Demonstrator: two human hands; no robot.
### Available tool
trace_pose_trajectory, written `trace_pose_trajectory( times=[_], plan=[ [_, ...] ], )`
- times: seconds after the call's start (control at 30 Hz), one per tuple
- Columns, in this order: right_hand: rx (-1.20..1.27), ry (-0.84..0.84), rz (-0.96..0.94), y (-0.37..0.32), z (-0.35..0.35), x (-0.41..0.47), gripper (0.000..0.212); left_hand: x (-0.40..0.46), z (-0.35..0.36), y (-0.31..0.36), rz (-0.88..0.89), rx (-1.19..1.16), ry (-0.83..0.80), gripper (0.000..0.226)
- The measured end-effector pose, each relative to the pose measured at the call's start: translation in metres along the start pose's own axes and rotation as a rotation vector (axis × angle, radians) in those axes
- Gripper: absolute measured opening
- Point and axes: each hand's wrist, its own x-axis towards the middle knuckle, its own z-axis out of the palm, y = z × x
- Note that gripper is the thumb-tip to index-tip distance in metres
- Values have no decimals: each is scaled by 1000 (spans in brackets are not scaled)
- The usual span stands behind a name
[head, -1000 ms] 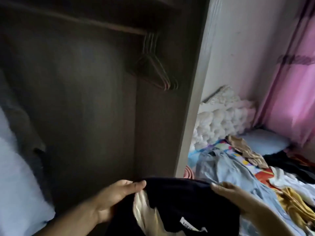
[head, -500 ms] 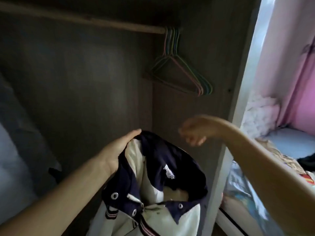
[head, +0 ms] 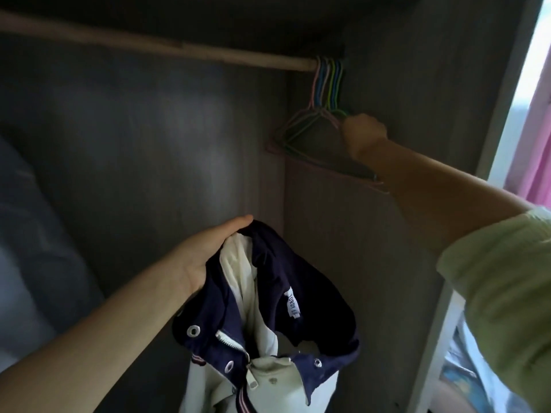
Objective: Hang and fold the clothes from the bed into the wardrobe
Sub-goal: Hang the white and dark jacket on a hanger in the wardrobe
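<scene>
Two hands are working inside the wardrobe (head: 149, 129) in the head view, the only view I have. My left hand (head: 205, 251) is holding the jacket (head: 268, 317) up by its collar, low in the middle of the frame; my thumb is lying straight along the top edge of the navy fabric while my other fingers are tucked out of sight under it, so I am gripping the cloth from beneath. Navy lining, cream panels, metal snaps, a white zip and a small white label are showing, and the garment is hanging down in front of the wardrobe's dark back panel, not touching the rail (head: 179, 52).

My right hand (head: 363, 135) is reaching up and forward to the bunch of coloured hangers (head: 328, 84) hooked at the right end of the rail, against the side wall. My fingers are curling around the shoulder of the hangers, just below their necks; how many hangers I am gripping I cannot tell. A pale green sleeve (head: 501, 293) is covering my right upper arm.

At the left edge a blue-grey garment (head: 29, 234) is hanging, blurred. Beyond the wardrobe's right edge a pink curtain (head: 536, 129) is showing.
</scene>
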Motion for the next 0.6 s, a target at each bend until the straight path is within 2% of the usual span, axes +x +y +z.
trace_pose_trajectory(
  times=[0.27,0.33,0.43,0.47,0.53,0.6],
  plan=[
    [232,159,39,1,-15,-9,27,-8,1,-13,-48,-43,-31,25],
    [392,233,52,-1,-15,-27,25,-12,2,-16,-54,-60,-38,26],
    [804,381,74,-2,13,-94,22,-23,4,-24,-29,-34,-100,22],
    [942,363,98,-2,28,-125,18,-29,6,-27,-4,4,-121,22],
    [1208,208,202,-4,49,-175,8,-39,12,-36,24,137,-177,23],
    [1512,40,346,1,49,-202,16,-51,23,-49,12,287,-228,20]
  ],
)
